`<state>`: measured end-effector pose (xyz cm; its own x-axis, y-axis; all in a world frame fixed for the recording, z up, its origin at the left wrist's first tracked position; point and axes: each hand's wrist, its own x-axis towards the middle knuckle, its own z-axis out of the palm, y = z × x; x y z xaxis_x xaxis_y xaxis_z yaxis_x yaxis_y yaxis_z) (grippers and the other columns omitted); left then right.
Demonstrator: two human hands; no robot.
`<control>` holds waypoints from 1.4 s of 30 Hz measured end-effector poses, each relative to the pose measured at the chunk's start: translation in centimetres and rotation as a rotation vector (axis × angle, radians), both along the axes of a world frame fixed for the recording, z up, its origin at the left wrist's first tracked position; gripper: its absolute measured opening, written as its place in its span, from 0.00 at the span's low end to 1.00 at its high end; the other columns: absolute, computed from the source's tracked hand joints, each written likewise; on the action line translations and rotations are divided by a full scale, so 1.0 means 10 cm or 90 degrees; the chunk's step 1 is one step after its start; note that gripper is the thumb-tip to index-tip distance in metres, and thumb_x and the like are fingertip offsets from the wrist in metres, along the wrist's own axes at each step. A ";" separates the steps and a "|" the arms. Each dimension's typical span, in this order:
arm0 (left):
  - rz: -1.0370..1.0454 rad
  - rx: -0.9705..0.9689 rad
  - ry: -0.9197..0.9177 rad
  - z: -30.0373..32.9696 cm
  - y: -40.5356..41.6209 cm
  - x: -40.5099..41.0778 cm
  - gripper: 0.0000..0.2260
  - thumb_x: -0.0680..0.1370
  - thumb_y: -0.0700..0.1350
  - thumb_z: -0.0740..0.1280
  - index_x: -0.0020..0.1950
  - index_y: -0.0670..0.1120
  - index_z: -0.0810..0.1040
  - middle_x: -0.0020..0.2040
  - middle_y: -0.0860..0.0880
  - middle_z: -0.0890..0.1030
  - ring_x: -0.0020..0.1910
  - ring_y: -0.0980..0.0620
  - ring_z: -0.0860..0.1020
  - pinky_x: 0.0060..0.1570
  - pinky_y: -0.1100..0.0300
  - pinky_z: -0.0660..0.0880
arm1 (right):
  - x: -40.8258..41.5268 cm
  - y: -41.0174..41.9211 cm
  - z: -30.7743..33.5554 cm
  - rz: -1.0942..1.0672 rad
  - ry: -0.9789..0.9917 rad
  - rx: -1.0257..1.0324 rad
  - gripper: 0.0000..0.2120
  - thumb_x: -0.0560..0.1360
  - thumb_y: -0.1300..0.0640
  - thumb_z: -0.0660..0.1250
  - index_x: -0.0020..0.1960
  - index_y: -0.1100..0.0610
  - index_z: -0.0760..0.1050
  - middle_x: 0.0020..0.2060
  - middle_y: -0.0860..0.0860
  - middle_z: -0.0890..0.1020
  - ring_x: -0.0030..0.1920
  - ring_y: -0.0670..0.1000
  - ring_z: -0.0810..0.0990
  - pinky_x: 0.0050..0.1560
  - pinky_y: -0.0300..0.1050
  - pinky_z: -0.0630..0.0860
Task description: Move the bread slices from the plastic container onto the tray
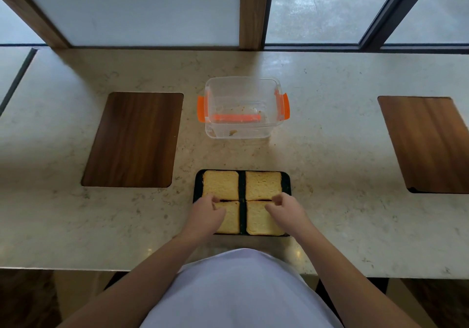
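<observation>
Leftmost, at your nine o'clock: one dark wooden board (132, 140), flat on the marble tabletop (330, 150). At twelve o'clock: clear plastic container (243, 109) with orange clips, only crumbs inside. Directly before you: black tray (241, 183), holding four bread slices (262, 185) in a two-by-two grid. Your left hand (206, 212) rests over the near-left slice, fingers curled loosely, grasping nothing; your right hand (286, 208) over the near-right slice, fingers likewise curled and empty. At three o'clock: second wooden board (429, 142).
</observation>
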<state>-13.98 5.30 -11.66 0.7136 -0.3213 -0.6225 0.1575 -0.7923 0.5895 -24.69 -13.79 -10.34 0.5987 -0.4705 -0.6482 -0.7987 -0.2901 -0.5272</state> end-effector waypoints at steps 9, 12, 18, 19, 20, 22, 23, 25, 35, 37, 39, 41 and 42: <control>0.117 0.005 0.077 -0.11 0.20 0.09 0.07 0.75 0.42 0.63 0.39 0.46 0.66 0.34 0.50 0.67 0.31 0.53 0.66 0.31 0.58 0.62 | 0.27 0.47 -0.05 0.038 0.042 0.179 0.26 0.77 0.49 0.66 0.68 0.64 0.72 0.58 0.65 0.81 0.43 0.52 0.79 0.50 0.50 0.80; 0.107 0.013 0.091 -0.11 0.21 0.09 0.07 0.74 0.41 0.64 0.40 0.44 0.66 0.35 0.48 0.65 0.32 0.52 0.65 0.32 0.57 0.59 | 0.29 0.53 -0.06 0.020 0.044 0.189 0.27 0.76 0.48 0.66 0.66 0.66 0.73 0.62 0.67 0.78 0.51 0.64 0.83 0.57 0.57 0.80; 0.112 0.012 0.114 -0.09 0.23 0.12 0.06 0.74 0.44 0.64 0.45 0.43 0.69 0.40 0.46 0.68 0.37 0.51 0.68 0.35 0.55 0.63 | 0.30 0.60 -0.14 0.026 0.044 0.187 0.24 0.73 0.47 0.66 0.55 0.68 0.78 0.35 0.56 0.74 0.38 0.54 0.75 0.56 0.58 0.81; 0.114 0.010 0.116 -0.08 0.24 0.12 0.06 0.74 0.44 0.64 0.43 0.44 0.68 0.39 0.47 0.67 0.36 0.51 0.67 0.34 0.56 0.62 | 0.30 0.62 -0.14 0.027 0.040 0.187 0.25 0.73 0.47 0.66 0.58 0.68 0.78 0.36 0.57 0.76 0.38 0.55 0.76 0.57 0.60 0.80; 0.113 0.006 0.115 -0.08 0.25 0.12 0.07 0.74 0.44 0.64 0.42 0.44 0.66 0.37 0.48 0.66 0.35 0.51 0.66 0.34 0.56 0.61 | 0.30 0.62 -0.14 0.025 0.034 0.187 0.26 0.73 0.47 0.66 0.60 0.67 0.77 0.39 0.61 0.80 0.42 0.59 0.80 0.58 0.62 0.79; 0.109 -0.002 0.110 -0.08 0.25 0.12 0.09 0.74 0.44 0.64 0.39 0.45 0.64 0.36 0.48 0.64 0.34 0.52 0.64 0.33 0.56 0.59 | 0.31 0.62 -0.14 0.015 0.036 0.184 0.27 0.73 0.48 0.67 0.63 0.67 0.75 0.56 0.66 0.82 0.56 0.65 0.81 0.59 0.65 0.77; 0.110 -0.005 0.110 -0.07 0.25 0.12 0.09 0.74 0.43 0.64 0.39 0.45 0.64 0.35 0.49 0.63 0.33 0.52 0.64 0.33 0.56 0.59 | 0.32 0.62 -0.14 0.012 0.039 0.187 0.27 0.74 0.48 0.67 0.64 0.67 0.74 0.61 0.66 0.79 0.60 0.65 0.79 0.60 0.65 0.77; 0.112 -0.011 0.108 -0.06 0.25 0.12 0.09 0.74 0.43 0.64 0.40 0.45 0.63 0.36 0.49 0.62 0.33 0.52 0.63 0.34 0.56 0.58 | 0.31 0.60 -0.15 0.006 0.041 0.193 0.27 0.74 0.48 0.66 0.64 0.67 0.75 0.63 0.66 0.77 0.60 0.65 0.79 0.60 0.63 0.77; -0.332 0.174 -0.477 0.26 -0.24 0.02 0.26 0.76 0.52 0.61 0.72 0.45 0.65 0.72 0.40 0.66 0.68 0.40 0.66 0.63 0.44 0.69 | 0.34 0.10 -0.06 0.117 -0.037 -0.121 0.24 0.77 0.49 0.64 0.71 0.55 0.70 0.66 0.54 0.74 0.64 0.54 0.73 0.57 0.48 0.74; -0.385 0.174 -0.443 0.28 -0.46 0.16 0.24 0.78 0.52 0.57 0.73 0.47 0.66 0.71 0.40 0.68 0.67 0.40 0.67 0.61 0.44 0.71 | 0.49 -0.03 0.08 0.175 -0.018 -0.165 0.24 0.78 0.49 0.62 0.71 0.56 0.69 0.66 0.56 0.74 0.64 0.58 0.72 0.59 0.52 0.74; -0.428 0.228 -0.338 0.28 -0.60 0.33 0.21 0.79 0.50 0.56 0.72 0.47 0.67 0.69 0.40 0.70 0.66 0.39 0.68 0.61 0.44 0.71 | 0.65 -0.13 0.22 0.214 0.010 -0.152 0.21 0.77 0.51 0.61 0.67 0.57 0.72 0.61 0.57 0.77 0.57 0.58 0.76 0.55 0.53 0.78; -0.411 0.298 -0.262 0.28 -0.67 0.43 0.20 0.79 0.49 0.57 0.71 0.46 0.68 0.69 0.39 0.70 0.66 0.38 0.68 0.64 0.43 0.69 | 0.74 -0.17 0.33 0.245 0.033 -0.151 0.18 0.77 0.51 0.60 0.64 0.58 0.74 0.57 0.57 0.80 0.53 0.58 0.78 0.53 0.52 0.80; -0.371 0.293 -0.239 0.24 -0.68 0.44 0.20 0.79 0.49 0.56 0.71 0.46 0.67 0.70 0.38 0.70 0.67 0.37 0.67 0.66 0.43 0.67 | 0.74 -0.17 0.35 0.255 0.044 -0.158 0.18 0.77 0.51 0.59 0.63 0.58 0.75 0.56 0.57 0.81 0.53 0.58 0.78 0.53 0.53 0.80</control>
<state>-9.53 -1.55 -9.21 0.6976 -0.4754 -0.5360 -0.4957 -0.8605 0.1181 -17.27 -15.47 -6.88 0.7237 -0.3573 -0.5904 -0.6293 -0.6927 -0.3523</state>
